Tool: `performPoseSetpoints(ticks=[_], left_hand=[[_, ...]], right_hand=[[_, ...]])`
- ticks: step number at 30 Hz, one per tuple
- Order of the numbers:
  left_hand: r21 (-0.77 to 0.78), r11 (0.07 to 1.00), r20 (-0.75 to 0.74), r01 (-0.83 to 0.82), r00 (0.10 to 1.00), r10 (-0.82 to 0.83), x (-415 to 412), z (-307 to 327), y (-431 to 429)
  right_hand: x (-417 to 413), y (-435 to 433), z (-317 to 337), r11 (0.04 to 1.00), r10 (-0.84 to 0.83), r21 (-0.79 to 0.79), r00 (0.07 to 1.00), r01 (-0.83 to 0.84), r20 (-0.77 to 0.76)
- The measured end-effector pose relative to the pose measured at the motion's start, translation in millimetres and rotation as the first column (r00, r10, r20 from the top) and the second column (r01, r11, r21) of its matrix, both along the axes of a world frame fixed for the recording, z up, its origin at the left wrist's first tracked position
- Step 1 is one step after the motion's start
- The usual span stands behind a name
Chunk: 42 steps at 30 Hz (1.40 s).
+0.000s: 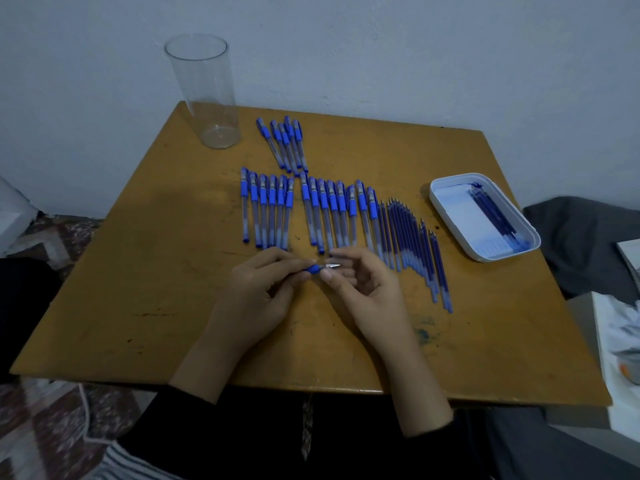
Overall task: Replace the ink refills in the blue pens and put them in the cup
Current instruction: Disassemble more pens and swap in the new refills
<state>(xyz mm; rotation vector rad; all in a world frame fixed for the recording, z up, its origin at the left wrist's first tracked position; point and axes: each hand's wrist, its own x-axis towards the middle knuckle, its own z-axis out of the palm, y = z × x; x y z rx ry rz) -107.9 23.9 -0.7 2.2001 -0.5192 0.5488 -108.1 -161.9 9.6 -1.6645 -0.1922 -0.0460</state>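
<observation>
The pen (pixel 316 269) I'm working on sits low over the surface (pixel 173 271), bridged between both hands; my left hand (pixel 263 289) has its grip curled round the barrel, which is mostly hidden; my right hand (pixel 363 285) pinches the metal tip end; I judge this the unscrewing step, so I'd hold the barrel steady and twist the tip gently; the refills (pixel 412 244) lie just right; the cup (pixel 207 95) stands empty, far left.
</observation>
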Motion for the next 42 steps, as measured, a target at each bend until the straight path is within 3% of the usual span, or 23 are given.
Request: performPoseSetpoints(ticks=[3,11,17,25,42], left_hand=[[0.024,1.000,-0.005,0.009,1.000,-0.009,-1,0,0],[-0.022,1.000,-0.025,-0.010,1.000,0.009,2,-3,2],[-0.045,0.997,-0.003,-0.069,0.998,0.069,3,-5,2],[-0.035,0.996,-0.013,-0.088,0.996,0.087,3,-4,2],[0.012,0.998,-0.029,-0.055,0.998,0.055,2,-5,3]], right_hand=[[0,0,-1,0.995,-0.017,-0.093,0.999,0.021,0.047],[0,-7,5,0.986,-0.147,0.071,0.988,0.150,-0.041],[-2,-11,6,0.971,-0.200,-0.132,0.980,0.200,0.016],[-1,-4,-1,0.851,-0.154,-0.480,0.975,0.213,0.159],[-1,-5,-3,0.852,-0.147,-0.486,0.980,0.196,0.137]])
